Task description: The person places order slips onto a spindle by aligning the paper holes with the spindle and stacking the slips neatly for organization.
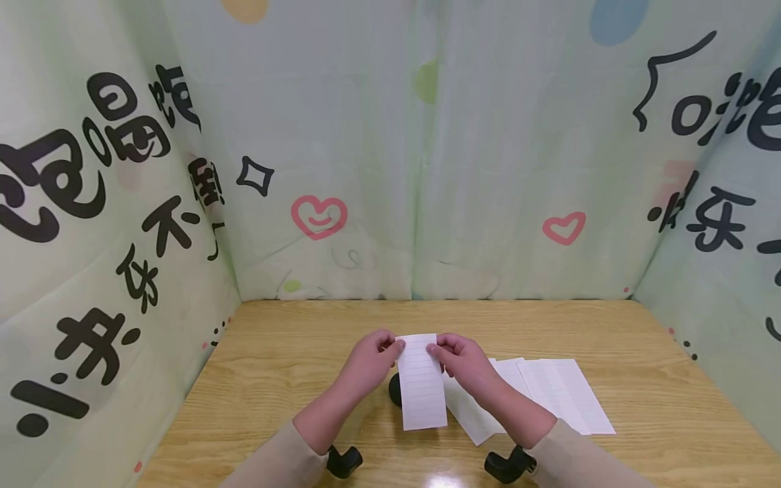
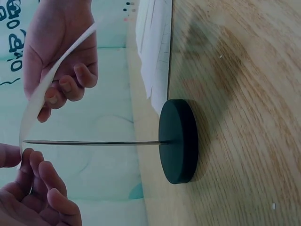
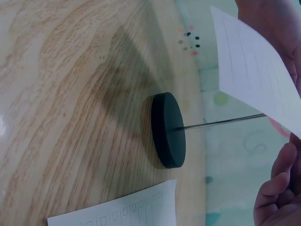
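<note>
A narrow ruled paper slip (image 1: 422,390) is held up by its far end between both hands. My left hand (image 1: 369,359) pinches one corner between thumb and fingers, and my right hand (image 1: 466,362) pinches the opposite corner. Beneath the slip stands a paper spike with a round black base (image 2: 181,141) and a thin upright metal rod (image 2: 94,142). In the left wrist view the rod's tip is right at the underside of the slip, close to the left fingertips. From the head view the slip hides the rod and most of the base.
More ruled paper sheets (image 1: 561,393) lie overlapping on the wooden table (image 1: 274,386), right of the spike and partly behind the right forearm. Printed curtains (image 1: 378,135) enclose the table at the back and both sides. Black wrist mounts (image 1: 344,462) sit at the sleeves.
</note>
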Available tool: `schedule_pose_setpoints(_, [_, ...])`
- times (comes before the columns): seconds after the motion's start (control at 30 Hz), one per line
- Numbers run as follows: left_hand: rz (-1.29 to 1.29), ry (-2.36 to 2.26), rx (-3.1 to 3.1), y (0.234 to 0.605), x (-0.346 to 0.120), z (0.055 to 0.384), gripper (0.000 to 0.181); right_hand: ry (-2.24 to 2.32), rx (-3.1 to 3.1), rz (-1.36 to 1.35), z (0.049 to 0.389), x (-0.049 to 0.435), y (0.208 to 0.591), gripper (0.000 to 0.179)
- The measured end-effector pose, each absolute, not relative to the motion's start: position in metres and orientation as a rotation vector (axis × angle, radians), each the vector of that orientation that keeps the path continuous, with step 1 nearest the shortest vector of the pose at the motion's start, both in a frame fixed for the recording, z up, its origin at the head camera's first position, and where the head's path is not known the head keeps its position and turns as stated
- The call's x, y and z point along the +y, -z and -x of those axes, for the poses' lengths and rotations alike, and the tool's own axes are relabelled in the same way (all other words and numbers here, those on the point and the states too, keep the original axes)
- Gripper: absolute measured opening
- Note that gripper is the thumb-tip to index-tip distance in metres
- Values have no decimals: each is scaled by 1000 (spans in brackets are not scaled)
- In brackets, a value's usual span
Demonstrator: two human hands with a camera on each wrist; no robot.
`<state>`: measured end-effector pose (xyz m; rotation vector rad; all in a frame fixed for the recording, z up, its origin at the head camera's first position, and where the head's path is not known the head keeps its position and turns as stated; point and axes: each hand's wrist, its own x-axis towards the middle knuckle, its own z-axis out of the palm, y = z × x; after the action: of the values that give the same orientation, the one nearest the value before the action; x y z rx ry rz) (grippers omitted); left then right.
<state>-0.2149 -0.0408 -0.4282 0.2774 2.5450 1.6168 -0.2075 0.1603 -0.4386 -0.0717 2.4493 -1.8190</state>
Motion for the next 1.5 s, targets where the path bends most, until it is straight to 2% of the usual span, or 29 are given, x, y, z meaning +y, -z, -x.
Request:
schedule_pose_setpoints(1.07, [-285,-1387,2631,441,-46,215,19,1599,2541,108,210,162,453,14])
schedule_pose_setpoints(1.5, [-280,-1279,2631,461,-46,219,18,1307,2688,138,214,162,462,18])
